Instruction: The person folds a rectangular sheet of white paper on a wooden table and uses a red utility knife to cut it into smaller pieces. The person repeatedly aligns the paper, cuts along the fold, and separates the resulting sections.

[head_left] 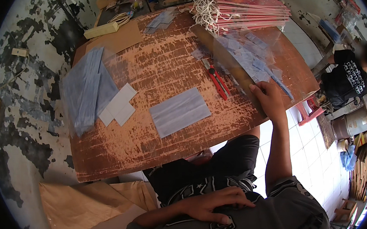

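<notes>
My right hand (270, 100) grips the near end of a long, flat metal ruler (232, 62), thumb on top, at the table's right side. My left hand (215, 203) lies against my shirt with its fingers stretched out and nothing in it. Left of the ruler rests a red box cutter (218, 83). A bluish, see-through plastic rectangle (180, 111) sits alone near the table's front. Beside it to the left is a white stepped piece of card (119, 106). Clear plastic offcuts (248, 54) are scattered right of the ruler, partly beneath it.
The worn brown table (153, 69) carries stacked plastic sheets (88, 88) at left. Brown cardboard (126, 36) and a pile of red items with white cords (240, 13) lie at the far side. Another person (350, 73) sits at right. Tan sheeting (82, 206) is at lower left.
</notes>
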### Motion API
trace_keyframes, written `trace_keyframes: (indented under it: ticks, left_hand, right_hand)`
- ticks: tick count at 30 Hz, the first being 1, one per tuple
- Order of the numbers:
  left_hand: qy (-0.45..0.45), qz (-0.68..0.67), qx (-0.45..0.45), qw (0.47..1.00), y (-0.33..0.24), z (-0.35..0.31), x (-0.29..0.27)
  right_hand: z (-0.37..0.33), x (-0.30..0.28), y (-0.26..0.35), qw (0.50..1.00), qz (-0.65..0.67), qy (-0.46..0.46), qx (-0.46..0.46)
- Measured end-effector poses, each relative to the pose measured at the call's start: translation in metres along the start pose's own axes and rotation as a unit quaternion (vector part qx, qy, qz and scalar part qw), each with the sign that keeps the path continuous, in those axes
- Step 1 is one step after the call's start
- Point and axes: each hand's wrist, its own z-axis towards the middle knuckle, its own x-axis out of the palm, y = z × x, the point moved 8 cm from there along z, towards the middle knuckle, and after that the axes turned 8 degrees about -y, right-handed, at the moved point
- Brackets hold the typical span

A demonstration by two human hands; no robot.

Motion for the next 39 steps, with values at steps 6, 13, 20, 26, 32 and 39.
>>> trace_keyframes:
  ticks: [6,13,20,26,32,39]
  left_hand:
    - [-0.01,-0.002,0.004,1.0,0.0,0.002,-0.004]
    - [-0.087,0.033,-0.024,0.995,-0.009,0.001,-0.025]
    - [-0.311,0.087,0.012,0.946,-0.041,-0.014,-0.085]
    - [-0.406,0.376,0.039,0.832,-0.083,-0.027,-0.111]
    - [-0.439,0.633,0.006,0.638,-0.1,-0.041,-0.143]
    - [-0.503,0.651,-0.028,0.568,-0.101,-0.074,-0.172]
  right_hand:
    - [-0.012,0.013,-0.021,0.957,0.23,0.073,0.16]
    - [-0.03,0.021,-0.007,0.932,0.304,0.104,0.166]
    - [-0.061,0.039,0.035,0.937,0.286,0.144,0.138]
    - [-0.084,0.066,0.036,0.948,0.26,0.163,0.089]
    - [-0.09,0.077,0.036,0.974,0.178,0.137,0.038]
    - [-0.092,0.081,0.039,0.979,0.151,0.131,0.042]
